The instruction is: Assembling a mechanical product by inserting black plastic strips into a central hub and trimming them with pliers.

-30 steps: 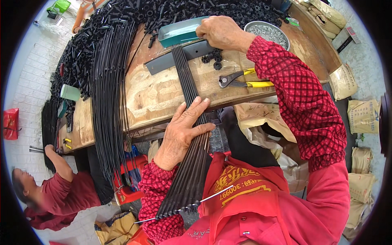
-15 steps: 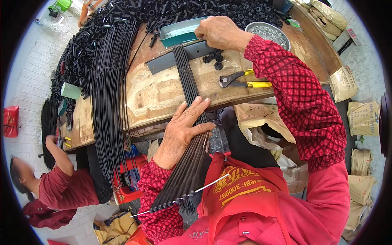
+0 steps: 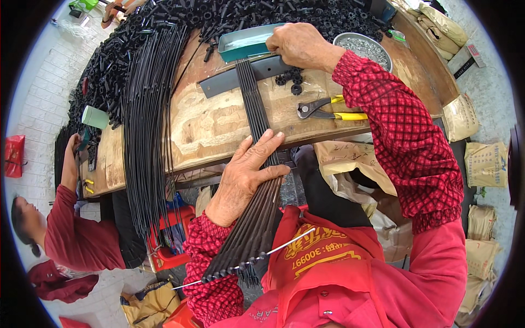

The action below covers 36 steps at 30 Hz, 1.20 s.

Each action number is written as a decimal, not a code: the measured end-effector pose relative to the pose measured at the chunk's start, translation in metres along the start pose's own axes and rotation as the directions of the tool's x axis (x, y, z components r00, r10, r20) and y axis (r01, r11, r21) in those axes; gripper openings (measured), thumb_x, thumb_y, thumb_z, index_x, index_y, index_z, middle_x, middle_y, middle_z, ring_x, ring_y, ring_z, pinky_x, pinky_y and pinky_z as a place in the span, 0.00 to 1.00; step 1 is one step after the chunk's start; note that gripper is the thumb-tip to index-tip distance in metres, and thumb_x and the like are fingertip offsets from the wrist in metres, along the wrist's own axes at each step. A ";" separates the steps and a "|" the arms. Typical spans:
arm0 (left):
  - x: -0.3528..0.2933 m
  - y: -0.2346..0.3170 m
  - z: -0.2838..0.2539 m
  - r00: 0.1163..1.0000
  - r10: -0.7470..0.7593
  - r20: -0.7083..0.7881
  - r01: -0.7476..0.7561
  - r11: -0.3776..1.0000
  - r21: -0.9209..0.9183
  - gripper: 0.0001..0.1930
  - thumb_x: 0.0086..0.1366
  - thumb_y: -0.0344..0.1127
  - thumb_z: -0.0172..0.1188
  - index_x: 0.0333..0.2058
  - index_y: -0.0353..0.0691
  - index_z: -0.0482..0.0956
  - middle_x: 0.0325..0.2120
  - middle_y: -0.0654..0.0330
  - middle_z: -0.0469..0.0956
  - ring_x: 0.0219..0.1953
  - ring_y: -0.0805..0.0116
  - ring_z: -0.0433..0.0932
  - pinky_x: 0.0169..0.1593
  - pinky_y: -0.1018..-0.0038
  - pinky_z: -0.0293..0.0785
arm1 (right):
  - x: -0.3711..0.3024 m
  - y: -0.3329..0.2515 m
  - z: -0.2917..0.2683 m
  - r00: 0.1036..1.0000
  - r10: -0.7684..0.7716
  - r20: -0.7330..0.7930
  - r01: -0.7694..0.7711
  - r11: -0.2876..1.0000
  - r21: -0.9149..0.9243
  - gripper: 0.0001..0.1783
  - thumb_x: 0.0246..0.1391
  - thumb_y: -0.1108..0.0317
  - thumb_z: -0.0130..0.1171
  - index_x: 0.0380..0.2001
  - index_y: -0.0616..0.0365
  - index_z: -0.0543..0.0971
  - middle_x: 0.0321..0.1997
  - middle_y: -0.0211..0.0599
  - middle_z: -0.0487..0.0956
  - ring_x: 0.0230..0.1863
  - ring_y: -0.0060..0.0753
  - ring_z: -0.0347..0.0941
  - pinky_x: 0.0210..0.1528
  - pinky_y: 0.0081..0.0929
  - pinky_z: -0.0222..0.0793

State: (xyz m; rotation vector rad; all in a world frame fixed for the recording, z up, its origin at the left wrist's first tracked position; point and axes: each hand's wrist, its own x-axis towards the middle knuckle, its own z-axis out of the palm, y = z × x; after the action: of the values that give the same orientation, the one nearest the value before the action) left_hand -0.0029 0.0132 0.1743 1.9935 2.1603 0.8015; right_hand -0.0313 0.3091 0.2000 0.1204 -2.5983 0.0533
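My left hand lies over a row of long thin black rods, fingers stretched across them and thumb out to the side. The rods run from the table over its near edge toward me. A thin silvery wire crosses their near ends. Far ends of the rods meet a grey metal bar. My right hand is at the right end of a teal tray, its fingers pinched together; what they hold, if anything, is hidden. Thin pale pieces lie in the tray.
Yellow-handled cutting pliers lie near small black ribbed pieces. A round metal bowl holds small shiny parts. A black parts heap and another rod bundle cover the table's back and left. A co-worker sits at left.
My right hand stays pinched at the tray's end, and my left hand keeps its place on the rods. The co-worker's arm has reached farther forward. The whole view has shifted slightly.
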 end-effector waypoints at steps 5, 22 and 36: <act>-0.002 -0.001 0.000 1.000 0.002 -0.001 -0.002 1.000 0.012 0.16 0.45 0.33 0.69 0.37 0.49 0.84 0.60 0.54 0.67 0.65 0.55 0.60 0.65 0.55 0.54 | 0.001 -0.001 0.001 1.000 -0.013 -0.026 0.013 1.000 -0.007 0.06 0.38 0.76 0.57 0.22 0.58 0.81 0.22 0.45 0.79 0.27 0.43 0.79 0.32 0.36 0.73; 0.002 0.003 -0.002 1.000 -0.013 -0.001 0.013 1.000 -0.008 0.16 0.45 0.34 0.69 0.37 0.48 0.84 0.59 0.54 0.67 0.65 0.54 0.60 0.65 0.53 0.55 | 0.004 -0.005 -0.009 0.988 0.049 0.145 -0.042 0.998 -0.050 0.07 0.44 0.75 0.57 0.29 0.57 0.83 0.27 0.45 0.80 0.32 0.42 0.79 0.38 0.35 0.74; 0.003 0.003 -0.003 0.999 -0.026 0.020 0.026 1.000 0.004 0.16 0.45 0.34 0.69 0.37 0.49 0.84 0.60 0.55 0.67 0.65 0.55 0.60 0.65 0.53 0.54 | 0.008 0.001 0.006 0.999 -0.028 -0.017 0.029 0.999 0.037 0.04 0.39 0.75 0.57 0.21 0.56 0.81 0.23 0.45 0.79 0.29 0.45 0.78 0.33 0.39 0.71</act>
State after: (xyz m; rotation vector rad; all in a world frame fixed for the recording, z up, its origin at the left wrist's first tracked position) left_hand -0.0016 0.0152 0.1793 1.9626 2.1741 0.7711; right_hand -0.0412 0.3092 0.1983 0.1693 -2.5788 0.0917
